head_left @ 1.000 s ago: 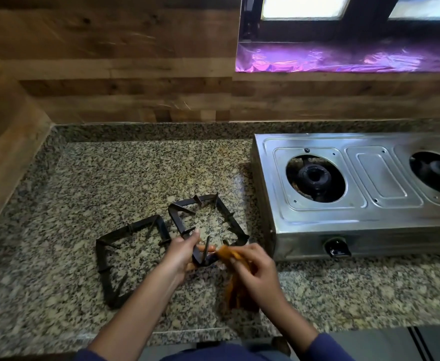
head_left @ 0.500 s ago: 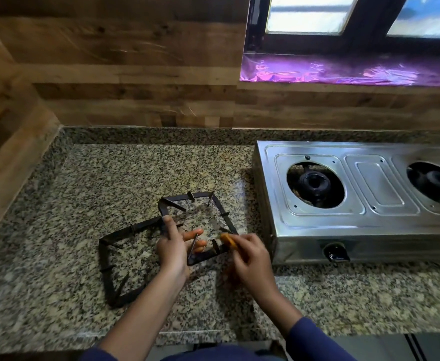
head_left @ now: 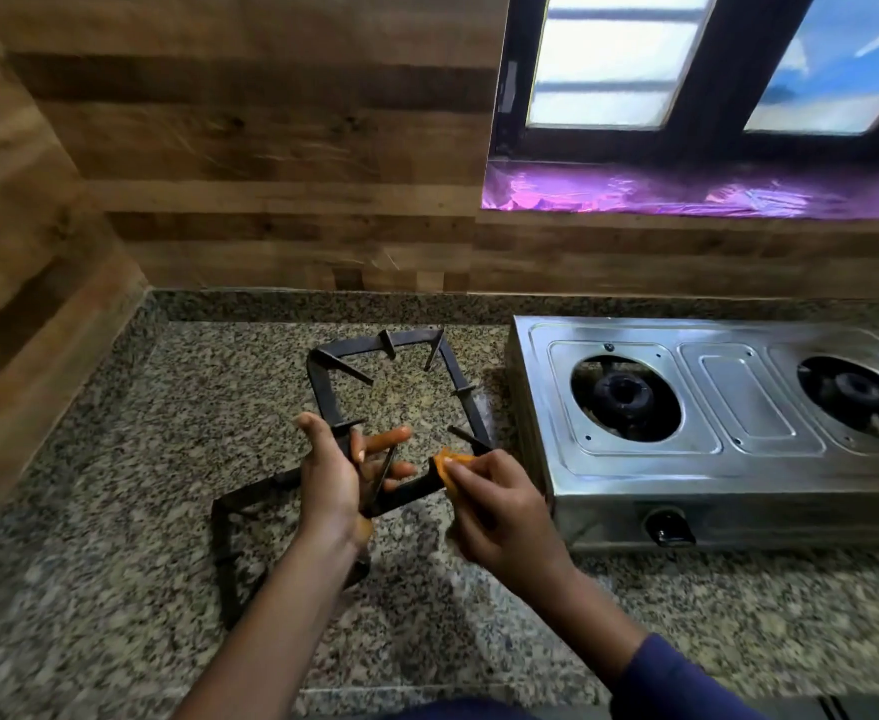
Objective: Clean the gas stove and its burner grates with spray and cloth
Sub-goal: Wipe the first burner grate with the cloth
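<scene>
A black square burner grate is tilted up off the granite counter, and my left hand grips its near corner. My right hand pinches an orange cloth against the grate's near bar. A second black grate lies flat on the counter, partly hidden under my left forearm. The steel two-burner gas stove stands to the right with both burners bare; its left burner and a black knob are visible. No spray bottle is in view.
The speckled granite counter meets wood-panelled walls at the back and left. A window with a purple foil-covered sill sits above the stove. The counter's front edge runs just below my arms.
The view has tilted up. My left hand has lifted the grate higher and turned it, and my right hand has slid the cloth along the near bar toward its right corner.
</scene>
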